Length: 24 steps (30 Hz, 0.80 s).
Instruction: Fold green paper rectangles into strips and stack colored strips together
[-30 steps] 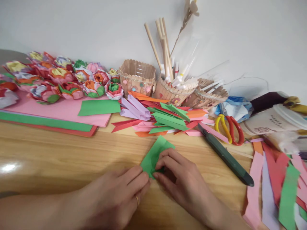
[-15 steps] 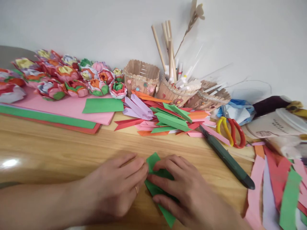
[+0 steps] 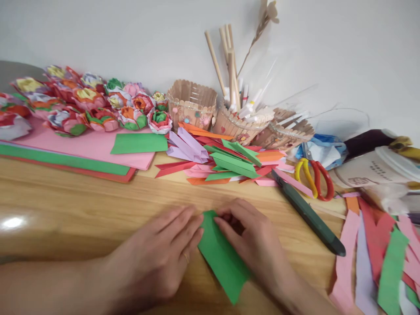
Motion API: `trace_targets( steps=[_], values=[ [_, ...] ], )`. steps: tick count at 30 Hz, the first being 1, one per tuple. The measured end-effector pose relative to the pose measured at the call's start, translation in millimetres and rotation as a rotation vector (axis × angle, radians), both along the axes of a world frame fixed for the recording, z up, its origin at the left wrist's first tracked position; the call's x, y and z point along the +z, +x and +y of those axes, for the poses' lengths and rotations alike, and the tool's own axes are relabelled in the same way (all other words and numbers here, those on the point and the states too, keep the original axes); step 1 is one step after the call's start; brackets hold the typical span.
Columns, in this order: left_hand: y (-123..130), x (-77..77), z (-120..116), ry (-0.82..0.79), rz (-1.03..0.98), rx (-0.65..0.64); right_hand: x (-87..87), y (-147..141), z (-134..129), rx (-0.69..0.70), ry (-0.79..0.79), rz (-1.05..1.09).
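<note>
A green paper strip (image 3: pixel 221 258) lies slanted on the wooden table between my two hands, its near end towards me. My left hand (image 3: pixel 160 253), with a ring on one finger, rests palm down with fingers stretched out, the tips touching the strip's upper left edge. At the strip's far right corner my right hand (image 3: pixel 252 236) pinches the paper between thumb and curled fingers; its other fingertips are partly hidden.
Beyond my hands lies a pile of folded paper strips (image 3: pixel 232 162). A dark green cutter (image 3: pixel 308 214) and scissors (image 3: pixel 315 179) lie to the right, near loose strips (image 3: pixel 392 267). Paper flowers (image 3: pixel 87 98) stand on paper sheets (image 3: pixel 82 164) at left, beside stick baskets (image 3: pixel 192 105).
My right hand has gone from lying spread across the green paper to pinching its far right corner. More of the paper's surface shows. My left hand's fingers have straightened.
</note>
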<state>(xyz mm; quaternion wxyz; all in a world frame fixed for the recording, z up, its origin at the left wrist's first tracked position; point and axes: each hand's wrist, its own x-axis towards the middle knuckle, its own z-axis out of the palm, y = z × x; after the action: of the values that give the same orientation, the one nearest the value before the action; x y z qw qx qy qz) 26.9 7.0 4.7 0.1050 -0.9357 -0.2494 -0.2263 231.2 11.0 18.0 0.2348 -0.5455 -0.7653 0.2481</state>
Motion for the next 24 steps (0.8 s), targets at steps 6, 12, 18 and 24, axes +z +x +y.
trace_targets(
  steps=[6, 12, 18, 24],
  values=[
    [-7, -2.0, 26, -0.053, -0.011, -0.111, -1.8, 0, -1, 0.007, 0.088, -0.04],
    [-9, -2.2, 28, -0.064, 0.036, -0.146, -1.3, 2, 0, 0.155, 0.331, -0.091],
    [-6, -1.5, 21, -0.031, 0.056, -0.113, -2.1, 4, -2, 0.217, 0.413, -0.151],
    [-9, -2.1, 26, -0.133, 0.045, -0.121, -4.7, 8, -2, 0.303, 0.413, -0.15]
  ],
)
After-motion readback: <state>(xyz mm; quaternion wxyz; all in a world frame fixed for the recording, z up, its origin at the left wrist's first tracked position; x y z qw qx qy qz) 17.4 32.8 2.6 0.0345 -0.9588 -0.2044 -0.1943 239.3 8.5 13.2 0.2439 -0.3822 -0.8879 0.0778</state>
